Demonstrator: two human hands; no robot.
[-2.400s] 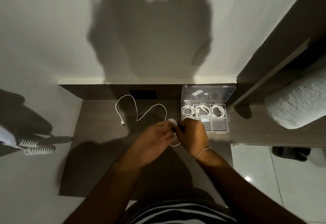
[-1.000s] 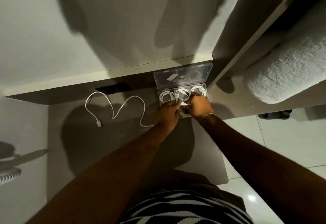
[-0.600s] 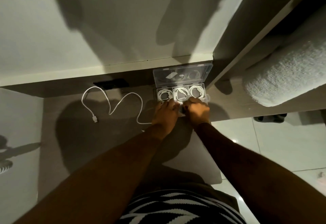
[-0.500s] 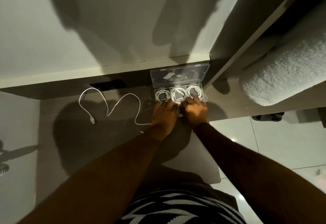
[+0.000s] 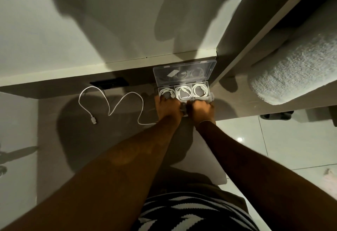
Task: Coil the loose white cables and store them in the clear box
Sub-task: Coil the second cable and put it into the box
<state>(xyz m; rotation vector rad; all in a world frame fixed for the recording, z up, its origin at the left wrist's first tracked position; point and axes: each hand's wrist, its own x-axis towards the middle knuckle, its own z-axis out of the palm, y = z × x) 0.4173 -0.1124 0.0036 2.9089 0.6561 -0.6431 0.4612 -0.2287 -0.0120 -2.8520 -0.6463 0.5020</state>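
A loose white cable (image 5: 116, 105) is left lying in slack waves on the dark tabletop (image 5: 73, 139), its USB plug (image 5: 93, 121) at the free end and its other end running under the left hand (image 5: 168, 107); it may be judged light, limp and a little springy, so that a wound coil would tend to open again unless it is pinched across all its turns, and the plug is the firmest place by which it could be taken up. Three coiled cables (image 5: 183, 92) are already seen in the back row of the clear box (image 5: 211, 97), one to each compartment, while the front row is hidden beneath the knuckles. The box, with its lid (image 5: 184, 73) stood open against the wall, is judged light and smooth enough to slide if pushed. Both hands are set side by side, curled, on the near edge of the box; the right hand (image 5: 201, 109) is bent down over the front compartments, and whether either hand is gripping a coil or merely pressing one in cannot be told, the fingertips being covered. A grey textured roll (image 5: 295, 74) is seen lying on the shelf to the right, well apart from the work
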